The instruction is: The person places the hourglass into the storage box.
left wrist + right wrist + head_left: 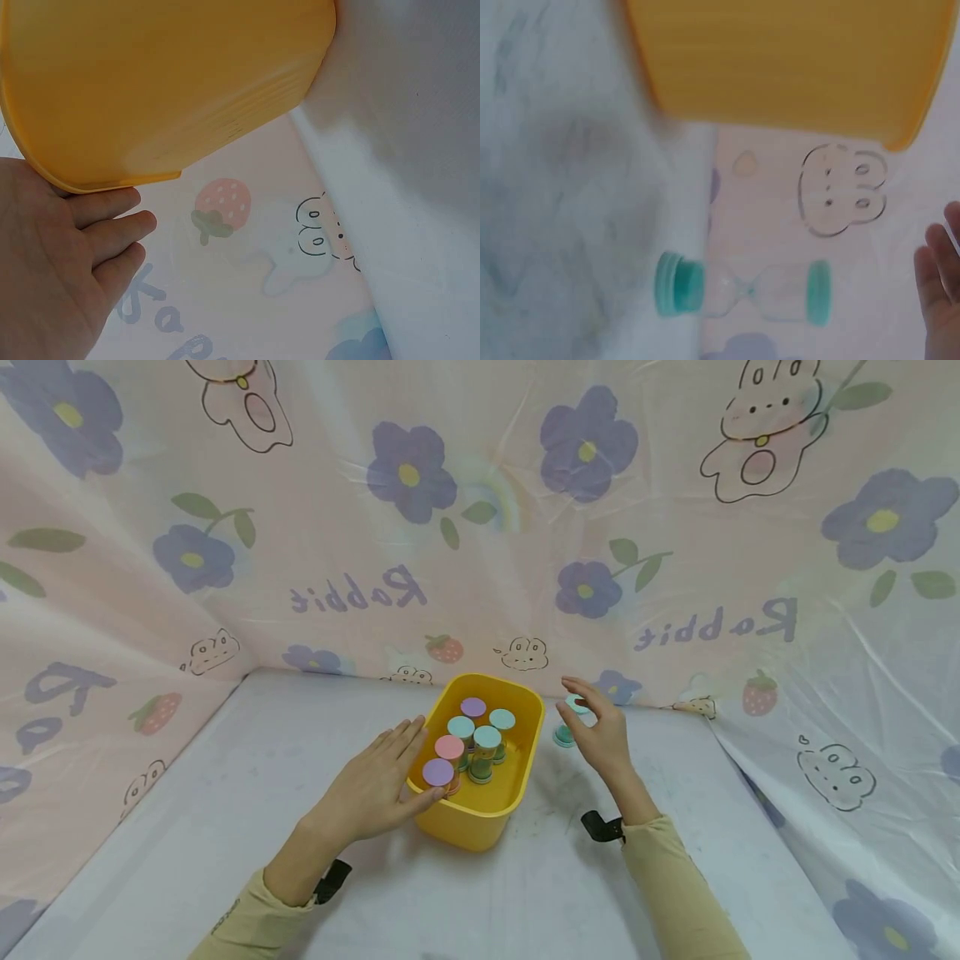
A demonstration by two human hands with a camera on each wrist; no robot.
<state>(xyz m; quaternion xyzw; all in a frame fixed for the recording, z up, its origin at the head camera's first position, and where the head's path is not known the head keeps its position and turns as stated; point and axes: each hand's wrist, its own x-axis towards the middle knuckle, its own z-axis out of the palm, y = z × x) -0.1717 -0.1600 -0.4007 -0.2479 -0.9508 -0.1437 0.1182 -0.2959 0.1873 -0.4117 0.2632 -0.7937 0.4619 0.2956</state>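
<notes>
Soft, even, bright light fills all three views, with only faint shadows under the yellow tub (480, 822) on the desk (225, 827). The head view bows outward at its edges; the right wrist view is blurred, the left wrist view sharper

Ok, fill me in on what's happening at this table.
A person is working at a white table with small sand timers. The left hand rests flat against the side of a yellow tub, which holds six timers standing upright. The right hand is at a teal timer standing on the table just right of the tub, fingers near its top cap; whether they actually grip it is hard to tell.
</notes>
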